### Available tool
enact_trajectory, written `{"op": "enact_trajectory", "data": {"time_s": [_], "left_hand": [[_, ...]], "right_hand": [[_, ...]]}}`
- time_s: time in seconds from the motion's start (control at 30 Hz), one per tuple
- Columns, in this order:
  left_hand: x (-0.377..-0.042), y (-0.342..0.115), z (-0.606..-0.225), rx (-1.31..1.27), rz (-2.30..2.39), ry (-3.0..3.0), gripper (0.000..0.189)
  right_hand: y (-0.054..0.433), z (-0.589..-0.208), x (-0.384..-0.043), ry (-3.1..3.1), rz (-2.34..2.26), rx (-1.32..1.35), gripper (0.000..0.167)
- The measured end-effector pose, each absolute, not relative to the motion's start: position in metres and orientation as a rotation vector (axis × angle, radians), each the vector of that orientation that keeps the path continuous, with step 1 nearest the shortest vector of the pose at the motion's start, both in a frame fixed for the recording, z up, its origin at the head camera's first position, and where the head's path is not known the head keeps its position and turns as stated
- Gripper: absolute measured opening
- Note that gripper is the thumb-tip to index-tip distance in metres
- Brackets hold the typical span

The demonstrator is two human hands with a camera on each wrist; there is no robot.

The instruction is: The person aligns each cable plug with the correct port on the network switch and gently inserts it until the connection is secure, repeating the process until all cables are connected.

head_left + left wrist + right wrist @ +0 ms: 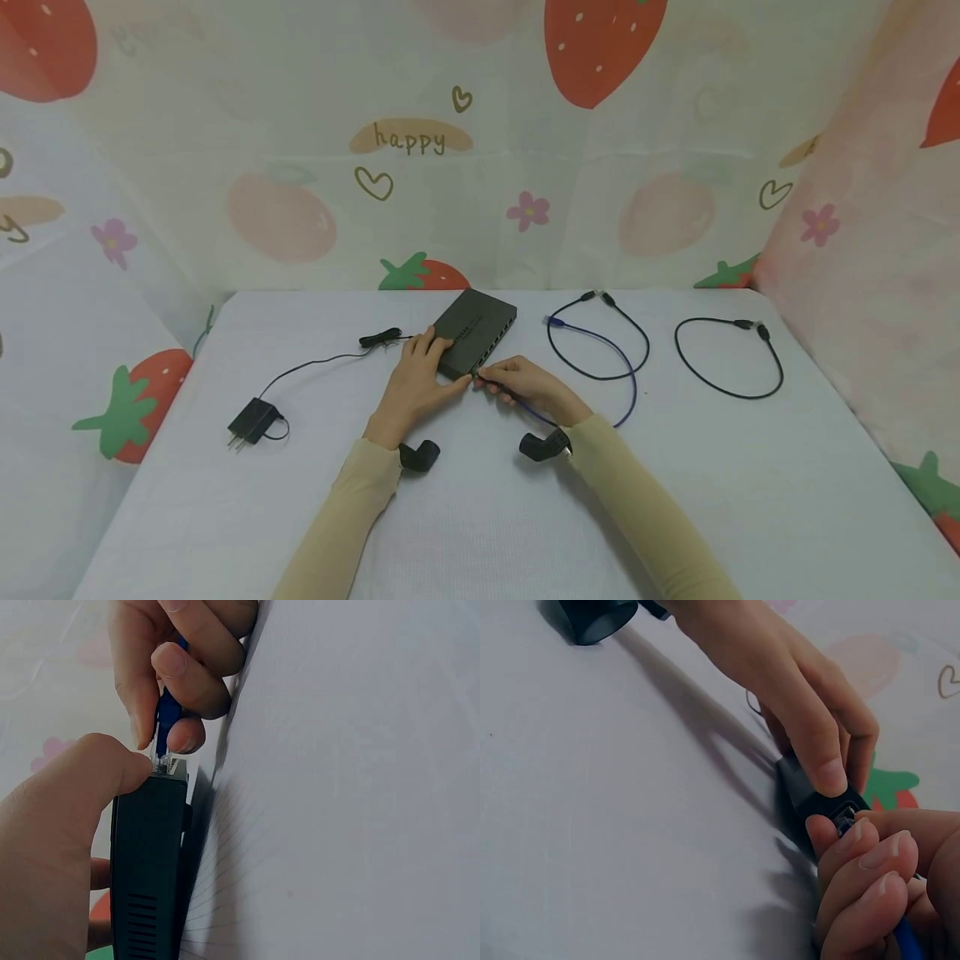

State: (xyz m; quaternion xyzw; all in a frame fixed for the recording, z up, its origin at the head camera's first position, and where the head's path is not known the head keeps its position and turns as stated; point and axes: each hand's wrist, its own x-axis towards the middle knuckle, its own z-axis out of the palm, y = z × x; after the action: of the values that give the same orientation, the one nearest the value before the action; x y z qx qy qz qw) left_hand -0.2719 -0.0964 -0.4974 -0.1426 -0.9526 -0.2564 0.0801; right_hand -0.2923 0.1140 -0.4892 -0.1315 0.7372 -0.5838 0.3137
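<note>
A black network switch (pixel 477 327) lies on the table at the far middle, its row of ports facing right. My left hand (pixel 416 375) rests on it, fingers over the top face and thumb (pixel 124 765) pressing near the port at the near corner. My right hand (pixel 528 385) pinches the blue network cable (pixel 170 711) by its plug end. The cable's clear plug (pixel 161 759) is at that corner port; how deep it sits cannot be told. In the right wrist view, the right fingers (pixel 874 862) hide most of the plug.
Right of the switch lies a looped black cable (pixel 643 327), crossed by the blue cable's loose part. Another black cable (pixel 723 393) curls farther right. At left lies a black power adapter (pixel 255 419), its thin cord running to a tied bundle (pixel 381 337). A printed cloth backs the table.
</note>
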Motion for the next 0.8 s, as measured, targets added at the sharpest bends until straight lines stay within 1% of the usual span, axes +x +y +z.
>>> {"op": "enact_trajectory", "data": {"time_s": [0.47,0.7,0.8], "left_hand": [[-0.2714,-0.0964,-0.496,-0.428,-0.745,-2.859,0.063],[-0.272,-0.0969,-0.4974,-0.431,-0.712,-2.843,0.063],[-0.2719,-0.0954,-0.4964,-0.459,-0.697,-2.817,0.06]], "right_hand": [[0.11,-0.4911,-0.2913,2.029,-1.549,-0.367,0.036],[0.1073,-0.4896,-0.2931,1.99,-1.541,-0.341,0.031],[0.1086,-0.4895,-0.2942,1.969,-1.56,-0.326,0.03]]}}
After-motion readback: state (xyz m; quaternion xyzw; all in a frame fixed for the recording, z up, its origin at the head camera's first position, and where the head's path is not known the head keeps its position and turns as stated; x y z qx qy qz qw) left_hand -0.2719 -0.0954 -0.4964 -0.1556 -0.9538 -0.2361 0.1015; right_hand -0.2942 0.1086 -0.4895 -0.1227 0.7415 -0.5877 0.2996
